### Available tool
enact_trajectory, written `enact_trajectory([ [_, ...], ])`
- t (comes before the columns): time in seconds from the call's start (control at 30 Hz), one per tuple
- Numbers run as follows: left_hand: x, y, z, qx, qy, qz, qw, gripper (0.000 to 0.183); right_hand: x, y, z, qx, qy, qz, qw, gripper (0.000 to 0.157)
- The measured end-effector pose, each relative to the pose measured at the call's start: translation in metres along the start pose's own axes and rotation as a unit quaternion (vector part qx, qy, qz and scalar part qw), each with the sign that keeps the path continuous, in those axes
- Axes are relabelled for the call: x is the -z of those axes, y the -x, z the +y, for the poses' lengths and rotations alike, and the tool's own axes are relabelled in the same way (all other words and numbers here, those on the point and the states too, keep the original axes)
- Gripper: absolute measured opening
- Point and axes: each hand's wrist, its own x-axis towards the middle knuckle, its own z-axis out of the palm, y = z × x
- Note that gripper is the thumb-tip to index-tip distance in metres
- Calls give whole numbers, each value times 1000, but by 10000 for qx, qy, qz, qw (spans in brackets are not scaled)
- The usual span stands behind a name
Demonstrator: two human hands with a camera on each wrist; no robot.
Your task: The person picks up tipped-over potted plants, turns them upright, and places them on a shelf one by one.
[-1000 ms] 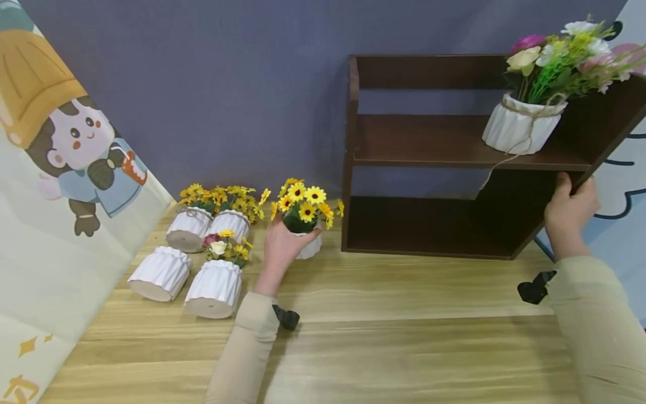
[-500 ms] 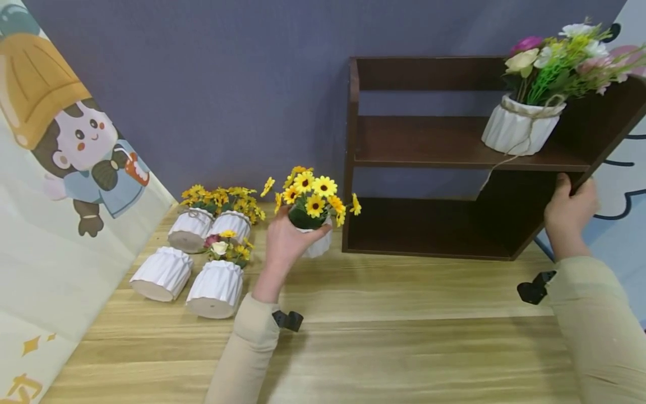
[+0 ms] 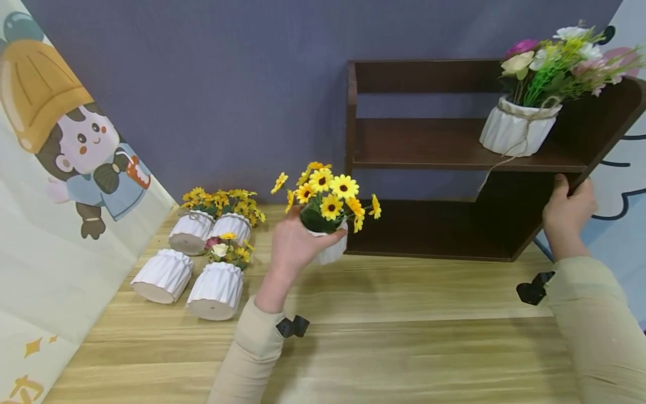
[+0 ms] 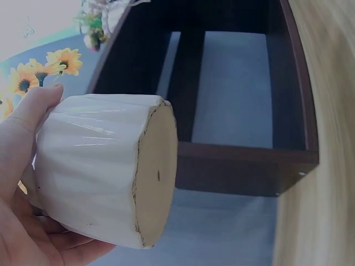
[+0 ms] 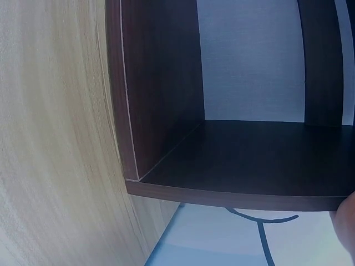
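My left hand [image 3: 294, 240] grips a white fluted flower pot [image 3: 331, 248] of yellow sunflowers [image 3: 323, 191], off the table, just left of the lower bay of a dark brown wooden shelf [image 3: 424, 249]. In the left wrist view the flower pot [image 4: 94, 166] shows its flat unglazed base, and the fingers wrap its rim end. With my right hand [image 3: 570, 219] I hold the shelf's right side panel, thumb on the inner face, just under the middle board. Only a sliver of that hand [image 5: 345, 227] enters the right wrist view, at the panel's edge.
A white pot [image 3: 520, 129] of mixed flowers, tied with twine, stands at the right on the middle board. Several white pots [image 3: 216, 292] lie tipped at the table's left, bases facing me. A grey wall [image 3: 227, 101] is behind; printed panels [image 3: 101, 146] flank both sides.
My left hand has carried the sunflower pot rightward and a little toward me, away from the wall. The right hand keeps its hold on the shelf panel.
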Motion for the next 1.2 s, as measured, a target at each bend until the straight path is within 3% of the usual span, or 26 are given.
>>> enact_trajectory([
  [0.3,1,2,23,-717,36,134,9973,85,0,-1,0,28,-55,-13,10000,37],
  [0.6,-4,1,48,-1148,110,2,9933,80,-1,-1,0,31,-36,51,10000,37],
  [0.93,-2,-7,81,-992,207,-382,9941,99,0,0,-1,101,-19,-15,9999,37],
  [1.2,-1,-22,104,-1219,626,-279,9902,93,2,2,-1,227,241,62,9994,41],
])
